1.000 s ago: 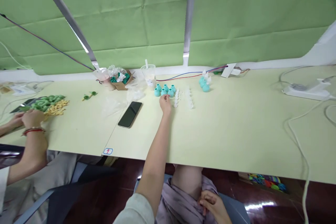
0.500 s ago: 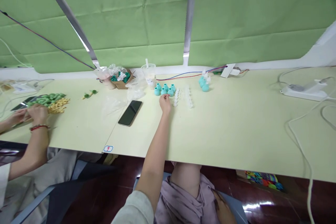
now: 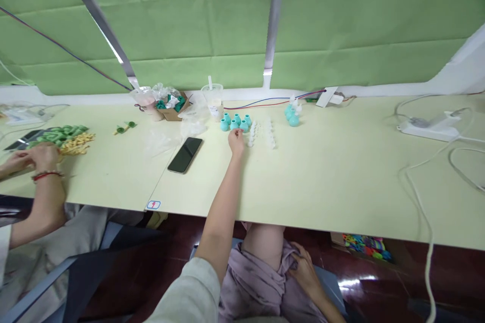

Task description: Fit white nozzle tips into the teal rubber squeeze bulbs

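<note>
My left hand (image 3: 236, 142) reaches across the table with its fingertips pinched together beside the front of a cluster of turquoise flask-shaped pieces (image 3: 234, 123). Whatever sits between those fingertips is too small to make out. To the right of this hand, small white translucent pieces (image 3: 271, 133) lie in rows running away from me. Farther right stand a few turquoise flasks with white tops (image 3: 293, 117). Down on my lap, my right hand (image 3: 306, 273) has its fingers closed on a fold of purple cloth (image 3: 290, 258).
A black phone (image 3: 185, 155) lies left of my arm. Behind it are clear plastic bags (image 3: 192, 122), a lidded cup (image 3: 213, 102) and a small carton (image 3: 176, 111). At far left, a co-worker's hands (image 3: 43, 155) work near green and yellow pieces. A power strip (image 3: 430, 128) with cables lies right.
My right hand has come up from the lower right onto the purple cloth. My left hand stays by the turquoise flasks. The view has shifted slightly.
</note>
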`<state>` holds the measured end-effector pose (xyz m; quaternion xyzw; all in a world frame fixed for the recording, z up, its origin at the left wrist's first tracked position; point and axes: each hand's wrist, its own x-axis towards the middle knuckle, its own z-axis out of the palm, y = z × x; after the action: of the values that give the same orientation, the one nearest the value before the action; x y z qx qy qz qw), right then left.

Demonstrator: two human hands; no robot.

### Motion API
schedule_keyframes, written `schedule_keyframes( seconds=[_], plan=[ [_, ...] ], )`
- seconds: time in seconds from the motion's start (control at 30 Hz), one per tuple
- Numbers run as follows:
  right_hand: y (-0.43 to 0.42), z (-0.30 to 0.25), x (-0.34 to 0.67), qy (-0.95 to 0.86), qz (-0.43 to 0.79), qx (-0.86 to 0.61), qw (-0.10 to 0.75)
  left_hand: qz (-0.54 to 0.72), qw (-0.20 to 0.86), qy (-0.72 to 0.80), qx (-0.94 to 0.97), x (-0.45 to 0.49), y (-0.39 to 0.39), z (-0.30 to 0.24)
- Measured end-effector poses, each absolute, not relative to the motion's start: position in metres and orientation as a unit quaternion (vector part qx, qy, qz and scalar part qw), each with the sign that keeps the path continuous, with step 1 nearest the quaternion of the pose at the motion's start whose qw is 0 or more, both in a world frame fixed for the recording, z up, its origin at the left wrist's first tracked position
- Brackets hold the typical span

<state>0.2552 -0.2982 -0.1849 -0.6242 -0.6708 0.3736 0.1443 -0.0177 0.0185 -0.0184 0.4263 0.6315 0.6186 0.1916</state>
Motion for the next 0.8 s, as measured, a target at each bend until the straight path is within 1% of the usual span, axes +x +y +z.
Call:
schedule_keyframes(
  seconds=[0.17, 0.3, 0.4, 0.47, 0.5, 0.57, 0.63, 0.7, 0.8],
  plan=[
    [-0.298, -0.175, 0.251, -0.728, 0.315, -0.595, 0.130, 0.617, 0.193, 0.633, 0.426, -0.017, 0.017, -0.019],
    [-0.306, -0.155, 0.254, -0.762, 0.243, -0.591, 0.106, 0.614, 0.193, 0.631, 0.433, -0.016, 0.017, -0.020],
    [-0.306, -0.136, 0.254, -0.785, 0.223, -0.572, 0.080, 0.620, 0.198, 0.625, 0.431, -0.016, 0.018, -0.021],
    [-0.304, -0.120, 0.250, -0.789, 0.251, -0.558, 0.063, 0.622, 0.202, 0.624, 0.428, -0.016, 0.018, -0.022],
    [-0.303, -0.110, 0.247, -0.788, 0.284, -0.544, 0.056, 0.622, 0.204, 0.624, 0.426, -0.015, 0.018, -0.022],
    [-0.301, -0.086, 0.239, -0.780, 0.385, -0.491, 0.053, 0.623, 0.207, 0.623, 0.426, -0.015, 0.018, -0.021],
    [-0.297, -0.057, 0.231, -0.768, 0.477, -0.422, 0.072, 0.621, 0.209, 0.624, 0.426, -0.015, 0.018, -0.020],
    [-0.290, -0.027, 0.224, -0.765, 0.507, -0.383, 0.103, 0.619, 0.210, 0.626, 0.425, -0.015, 0.017, -0.019],
    [-0.271, 0.013, 0.219, -0.781, 0.498, -0.352, 0.134, 0.616, 0.212, 0.629, 0.424, -0.015, 0.014, -0.017]
  ],
)
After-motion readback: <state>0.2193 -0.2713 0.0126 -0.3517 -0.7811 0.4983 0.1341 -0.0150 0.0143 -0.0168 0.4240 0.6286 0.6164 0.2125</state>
